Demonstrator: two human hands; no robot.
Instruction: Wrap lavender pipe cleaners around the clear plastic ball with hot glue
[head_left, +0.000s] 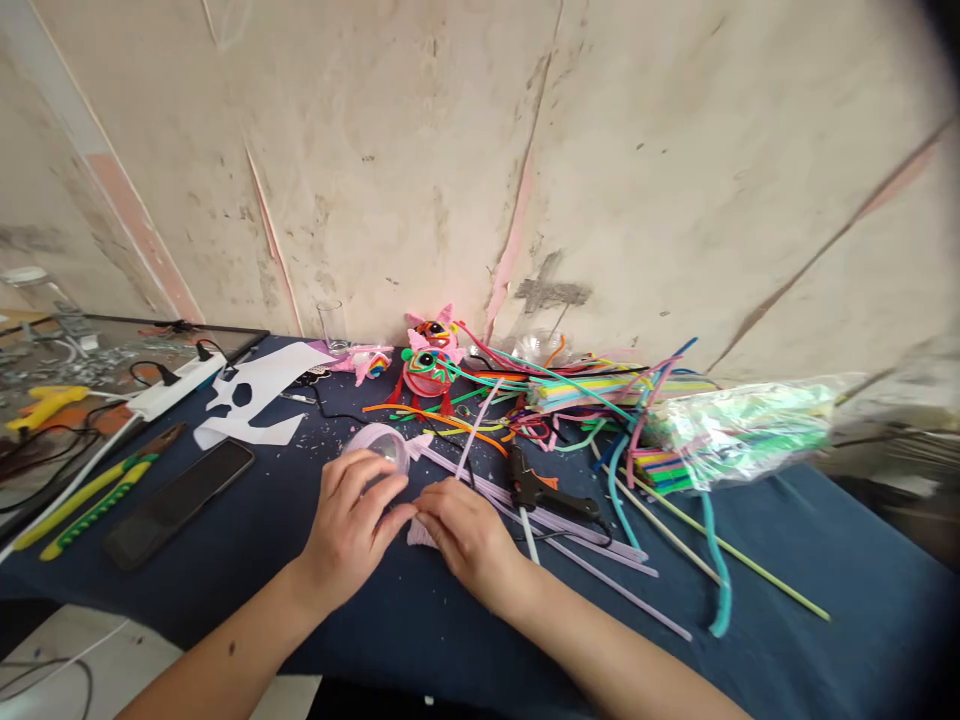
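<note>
A: What was the largest entry?
B: One desk (420,630), navy-covered, spanned the lower frame. Next came one clear bag (757,430) of coloured stems, middle right.
A: And then?
B: One pair of pliers (84,493), yellow-green handles, lay at left, just beside one black phone (184,500).
A: Hands?
B: Two, bare, lower centre, their tips meeting. Left hand (349,525): fingers curved, forefinger and thumb apart. Right hand (472,540): fingers bunched together; clamped on what, I could not tell.
A: Smaller stock?
B: One black glue gun (536,488) lay right of centre. One lilac-rimmed cup (397,447) sat at centre, partly behind the left fingers. One lilac stem (481,420) slanted up from the right hand, centre. One small pinkish piece (420,534) showed below the right fingertips, lower centre.
</note>
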